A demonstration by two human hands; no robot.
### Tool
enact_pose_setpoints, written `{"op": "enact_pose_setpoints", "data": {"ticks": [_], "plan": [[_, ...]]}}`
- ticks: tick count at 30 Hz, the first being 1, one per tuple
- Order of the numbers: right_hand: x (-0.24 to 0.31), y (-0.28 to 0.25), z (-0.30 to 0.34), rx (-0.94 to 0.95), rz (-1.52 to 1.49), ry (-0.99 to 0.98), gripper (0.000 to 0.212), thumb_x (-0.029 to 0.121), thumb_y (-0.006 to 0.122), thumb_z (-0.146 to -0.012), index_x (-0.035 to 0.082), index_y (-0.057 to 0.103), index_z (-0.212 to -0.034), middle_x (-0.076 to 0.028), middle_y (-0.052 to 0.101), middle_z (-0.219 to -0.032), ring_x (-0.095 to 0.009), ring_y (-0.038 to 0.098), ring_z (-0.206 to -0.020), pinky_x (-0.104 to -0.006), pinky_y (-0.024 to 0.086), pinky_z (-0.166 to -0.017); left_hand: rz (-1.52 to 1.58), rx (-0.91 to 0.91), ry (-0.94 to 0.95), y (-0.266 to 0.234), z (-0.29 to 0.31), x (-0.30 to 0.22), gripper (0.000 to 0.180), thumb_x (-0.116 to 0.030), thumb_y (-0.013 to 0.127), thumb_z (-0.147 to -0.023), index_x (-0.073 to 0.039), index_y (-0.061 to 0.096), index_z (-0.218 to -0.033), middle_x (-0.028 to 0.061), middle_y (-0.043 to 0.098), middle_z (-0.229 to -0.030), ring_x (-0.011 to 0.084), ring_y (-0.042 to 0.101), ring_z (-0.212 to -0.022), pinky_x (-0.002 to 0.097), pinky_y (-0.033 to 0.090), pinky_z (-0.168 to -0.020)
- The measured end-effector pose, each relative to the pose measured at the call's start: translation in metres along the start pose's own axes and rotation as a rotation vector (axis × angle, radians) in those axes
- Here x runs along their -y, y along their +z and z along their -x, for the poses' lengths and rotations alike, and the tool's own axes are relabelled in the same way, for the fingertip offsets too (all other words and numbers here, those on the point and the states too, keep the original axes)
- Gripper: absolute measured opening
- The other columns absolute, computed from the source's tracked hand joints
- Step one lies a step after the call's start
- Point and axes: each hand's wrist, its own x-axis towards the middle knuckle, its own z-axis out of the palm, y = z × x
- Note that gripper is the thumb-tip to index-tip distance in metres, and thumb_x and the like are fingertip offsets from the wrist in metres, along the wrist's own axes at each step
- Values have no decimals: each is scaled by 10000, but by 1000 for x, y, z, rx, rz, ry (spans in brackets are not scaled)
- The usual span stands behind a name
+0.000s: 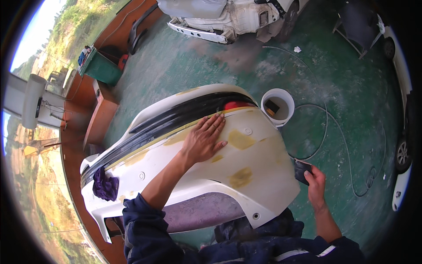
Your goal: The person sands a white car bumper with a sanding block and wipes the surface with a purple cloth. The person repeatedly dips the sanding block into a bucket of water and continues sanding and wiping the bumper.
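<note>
A white car bumper (263, 152) lies in front of me, with yellowish filler patches, a black trim strip (184, 110) and a red reflector (237, 105). My left hand (204, 138) rests flat on its upper surface, fingers stretched out and touching the yellow tape edge beside the black strip. At the bumper's right end, my right hand (315, 185) grips a dark sanding block (302, 170), thumb on top and the other fingers mostly hidden. The block is close to the bumper's edge; contact is hard to tell. Crumpled on the left end is a purple cloth (105, 185).
Just beyond the bumper's right end stands a white bucket (288, 119) of cloudy water with a block in it. A hose (340, 127) loops over the green floor. Farther off are a partly stripped white car (233, 22), a green bin (102, 68) and a dark-topped stand (358, 26).
</note>
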Motion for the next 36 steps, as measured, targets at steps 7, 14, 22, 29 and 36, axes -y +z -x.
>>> {"op": "enact_pose_setpoints", "data": {"ticks": [7, 14, 22, 29, 36], "plan": [[24, 51, -27, 176, 86, -18, 410, -41, 524, -1074, -97, 673, -1451, -132, 762, -1356, -171, 705, -1238, -325, 528, -1122, 53, 155, -52, -40, 63, 15, 797, -596, 312, -1170, -56, 308, -1756, 138, 310, -1827, 292, 252, -1704, 485, 136, -1405], [18, 68, -30, 194, 137, -29, 401, -21, 527, -1077, -103, 677, -1440, -137, 765, -1349, -172, 714, -1212, -324, 540, -1105, -15, 158, -123, -62, 128, 30, 823, -636, 361, -1138, -62, 375, -1728, 133, 403, -1782, 316, 348, -1661, 522, 213, -1386], [7, 62, -23, 156, 191, -49, 394, -14, 541, -1066, -96, 691, -1422, -133, 773, -1328, -170, 722, -1190, -322, 554, -1084, 0, 117, -264, -52, 134, 17, 826, -638, 380, -1142, -66, 364, -1737, 131, 362, -1805, 324, 279, -1691, 542, 140, -1396], [7, 72, -10, 130, 153, -21, 392, -12, 546, -1060, -94, 698, -1412, -121, 780, -1309, -161, 726, -1175, -316, 559, -1073, -3, -52, -479, -34, 104, -22, 816, -619, 434, -1132, -37, 433, -1704, 170, 374, -1795, 346, 268, -1697, 571, 124, -1380], [2, 71, -9, 146, 189, -28, 399, -19, 538, -1050, -97, 700, -1406, -123, 785, -1293, -160, 737, -1151, -316, 566, -1063, 53, -48, -566, -26, 110, -50, 833, -612, 443, -1133, 1, 420, -1696, 194, 370, -1791, 348, 271, -1697, 553, 149, -1382]]}}
